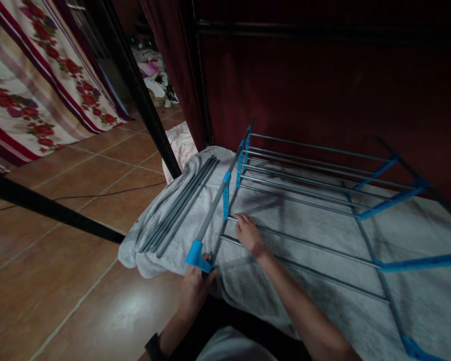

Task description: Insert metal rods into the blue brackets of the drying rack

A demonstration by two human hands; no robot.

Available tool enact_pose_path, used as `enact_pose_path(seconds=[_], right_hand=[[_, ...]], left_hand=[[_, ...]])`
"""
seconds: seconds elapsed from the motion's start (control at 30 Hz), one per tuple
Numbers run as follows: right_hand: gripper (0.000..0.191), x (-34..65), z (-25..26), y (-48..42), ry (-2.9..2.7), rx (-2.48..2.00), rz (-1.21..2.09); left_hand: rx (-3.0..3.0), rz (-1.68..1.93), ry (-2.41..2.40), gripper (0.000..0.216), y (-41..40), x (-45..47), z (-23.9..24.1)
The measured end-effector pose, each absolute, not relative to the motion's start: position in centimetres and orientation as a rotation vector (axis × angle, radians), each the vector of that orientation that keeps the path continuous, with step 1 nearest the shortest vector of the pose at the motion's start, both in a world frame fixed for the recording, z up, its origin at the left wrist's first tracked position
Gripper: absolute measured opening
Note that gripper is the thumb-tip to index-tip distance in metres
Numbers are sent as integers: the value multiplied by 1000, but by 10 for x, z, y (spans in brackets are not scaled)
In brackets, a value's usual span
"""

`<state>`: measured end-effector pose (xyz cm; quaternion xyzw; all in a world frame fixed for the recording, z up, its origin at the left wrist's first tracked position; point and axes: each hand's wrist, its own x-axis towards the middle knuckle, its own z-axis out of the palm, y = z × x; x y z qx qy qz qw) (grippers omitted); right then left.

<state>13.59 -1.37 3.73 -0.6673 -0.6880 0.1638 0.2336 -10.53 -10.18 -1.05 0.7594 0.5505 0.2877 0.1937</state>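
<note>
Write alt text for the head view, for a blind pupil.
A person's left grip holds a blue plastic corner connector on a grey metal tube rack, while the right grip touches a slim silver metal bar. Loose slim grey tubes lie nearby on a fuzzy grey blanket.

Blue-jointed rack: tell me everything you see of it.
The rack looks like grey metal tubing with blue, plastic-looking joints and perforated brackets. Slim crossbars span its two sides. It sits on the grey blanket. The left hand grips it at the near blue corner joint; the right hand lies over a crossbar near one end. The right picture edge cuts part off.
</note>
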Motion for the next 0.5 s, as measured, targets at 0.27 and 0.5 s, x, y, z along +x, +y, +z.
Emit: enact_pose_path(seconds=[0.27,0.5], right_hand=[[49,120,24,-13,-1996,-1952,266],[38,121,20,-52,-2113,-1704,437]], left_hand=[[2247,648,1489,36,-84,-118,-25],[2170,613,1502,34,-86,-118,-18]])
